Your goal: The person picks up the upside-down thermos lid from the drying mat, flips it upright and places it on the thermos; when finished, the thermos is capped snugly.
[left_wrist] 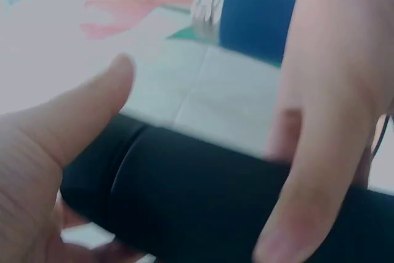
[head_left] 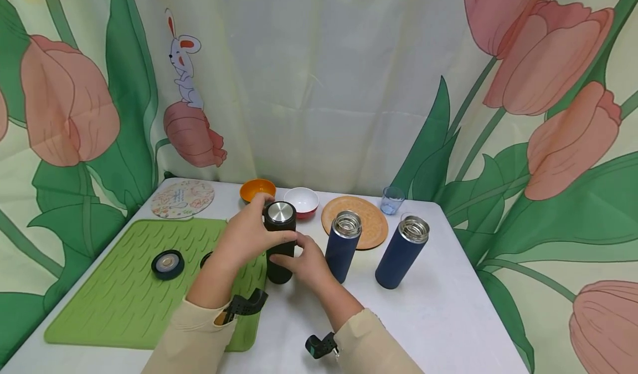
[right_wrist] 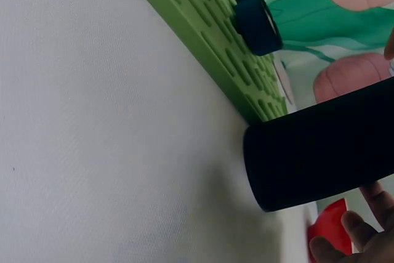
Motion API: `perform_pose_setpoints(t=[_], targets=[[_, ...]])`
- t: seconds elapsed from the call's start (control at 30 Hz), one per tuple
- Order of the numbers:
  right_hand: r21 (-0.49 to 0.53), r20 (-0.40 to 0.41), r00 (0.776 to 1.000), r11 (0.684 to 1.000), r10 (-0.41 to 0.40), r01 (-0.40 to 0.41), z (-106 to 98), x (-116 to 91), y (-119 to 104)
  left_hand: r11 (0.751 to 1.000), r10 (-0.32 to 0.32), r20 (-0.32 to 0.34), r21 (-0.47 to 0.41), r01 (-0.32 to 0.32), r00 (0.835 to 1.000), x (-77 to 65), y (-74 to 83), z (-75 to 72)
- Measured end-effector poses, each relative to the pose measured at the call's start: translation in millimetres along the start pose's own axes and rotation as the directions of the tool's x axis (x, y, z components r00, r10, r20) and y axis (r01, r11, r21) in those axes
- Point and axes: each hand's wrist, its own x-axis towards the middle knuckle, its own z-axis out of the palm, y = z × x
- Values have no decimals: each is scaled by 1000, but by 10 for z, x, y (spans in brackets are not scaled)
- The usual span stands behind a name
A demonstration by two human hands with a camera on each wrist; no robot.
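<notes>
A black thermos flask with a silver-topped lid stands at the right edge of the green mat. My left hand grips it around the lid, thumb across the front. Lower down, my right hand holds the flask's body. The left wrist view shows the dark flask between both hands, the seam under its lid visible. In the right wrist view the fingers wrap beneath the flask. To the right stand two navy flasks, lidless, with bare steel mouths.
On the green mat lies a dark lid; a second one is partly hidden by my left wrist. Behind are an orange bowl, a white-and-red bowl, a round wooden board, a glass and a patterned round mat.
</notes>
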Motion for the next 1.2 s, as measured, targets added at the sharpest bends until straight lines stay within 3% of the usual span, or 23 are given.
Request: perform_pose_setpoints(t=[0.17,0.3,0.43,0.57,0.73,0.83,0.93,1.07,1.2], targets=[[2,-25,999,999,39,-39,24,1,9,997,-9,-128,71,18,992,-42,97,134],[4,-22,999,1000,29,-29,30,7,2,997,17,-150,82,-5,989,-39,99,147],[17,-16,1000,1000,9,-8,27,6,4,998,43,-96,59,-38,994,-3,35,87],[4,-15,1000,1000,-13,13,21,13,10,995,95,5,32,-95,995,82,-78,-25],[-4,-6,1000,1000,-20,20,15,5,18,990,140,145,-34,-136,980,179,-186,-137],[-2,-4,1000,1000,-13,13,19,-12,25,990,141,166,-38,-136,976,154,-181,-137],[5,-5,1000,1000,14,-14,23,-24,29,993,114,112,2,-114,987,54,-103,-65],[7,-26,998,999,53,-53,29,-18,34,997,31,-43,72,-28,999,-81,70,119],[-6,-47,999,1000,27,-27,33,2,31,994,-72,-200,65,86,977,-115,182,264]])
